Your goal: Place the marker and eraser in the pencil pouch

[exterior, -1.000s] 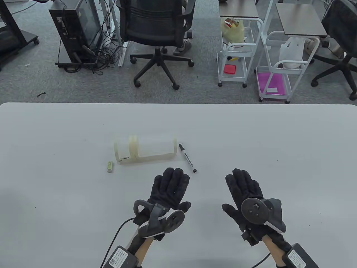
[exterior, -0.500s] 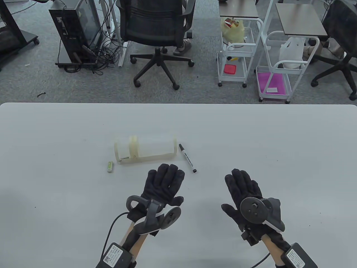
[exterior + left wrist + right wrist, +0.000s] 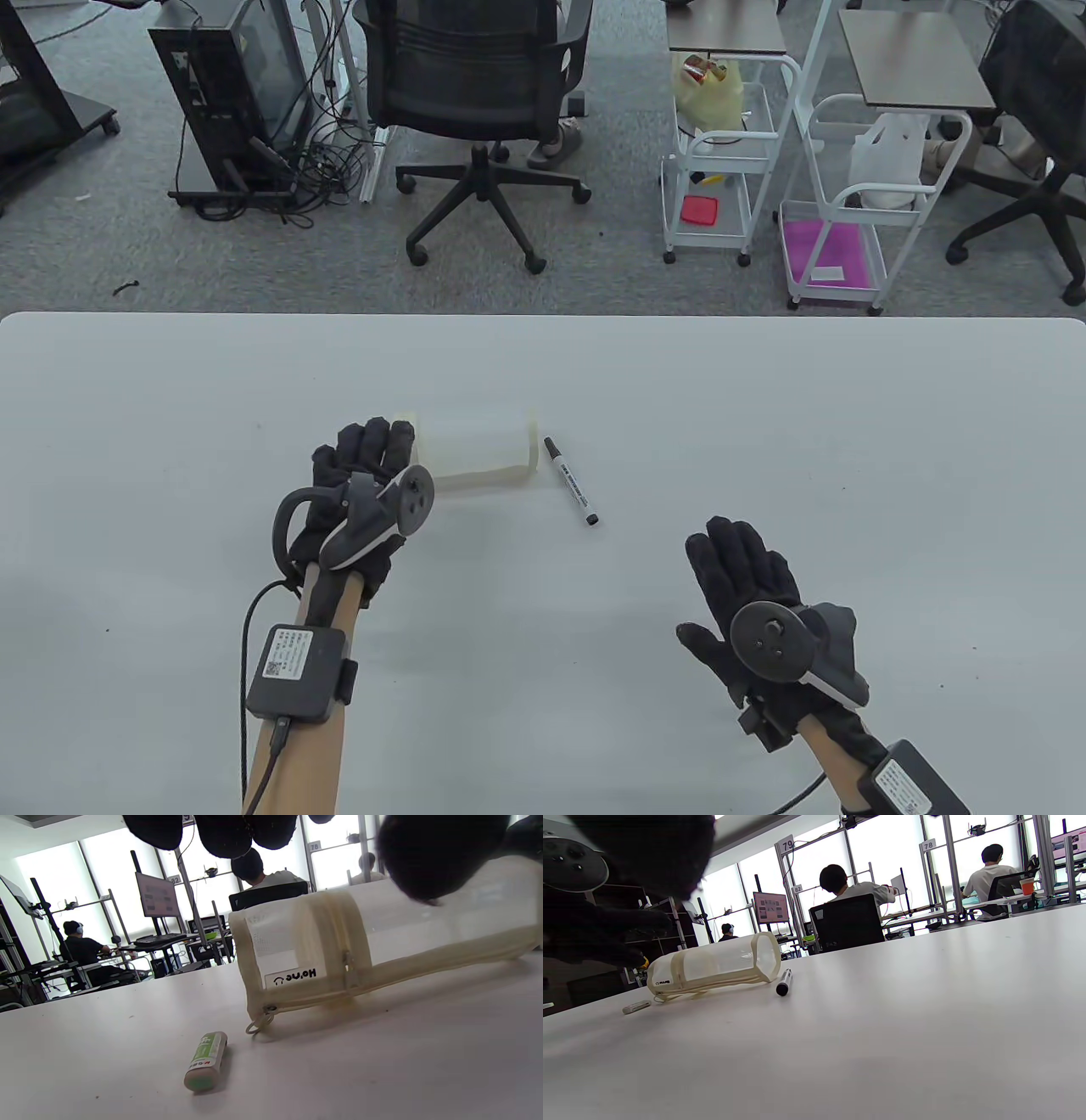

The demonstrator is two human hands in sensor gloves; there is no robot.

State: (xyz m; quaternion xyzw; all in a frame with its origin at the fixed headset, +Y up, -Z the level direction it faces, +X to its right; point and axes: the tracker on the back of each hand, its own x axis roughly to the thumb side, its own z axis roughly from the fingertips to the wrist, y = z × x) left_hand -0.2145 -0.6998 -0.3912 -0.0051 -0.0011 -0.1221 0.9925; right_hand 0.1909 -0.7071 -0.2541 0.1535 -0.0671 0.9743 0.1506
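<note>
on the white table (image 3: 764, 407): one translucent pencil pouch (image 3: 479, 450), one black marker (image 3: 571, 480), one small green-and-white eraser (image 3: 205, 1060), two black-gloved hands, left hand (image 3: 356, 484) and right hand (image 3: 747, 577). beyond the table: two white wire carts (image 3: 721, 170), one black office chair (image 3: 484, 93).

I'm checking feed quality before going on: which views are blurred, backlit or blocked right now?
Table view: sharp, evenly lit; the black-gloved left hand hides the translucent cream pencil pouch's left end and the eraser. Left wrist view: dark defocused fingers block the top, bright windows wash out the background, the small green-and-white eraser stick stays readable. Right wrist view: blurred glove at upper left, window glare, the black-capped white marker clear.
</note>
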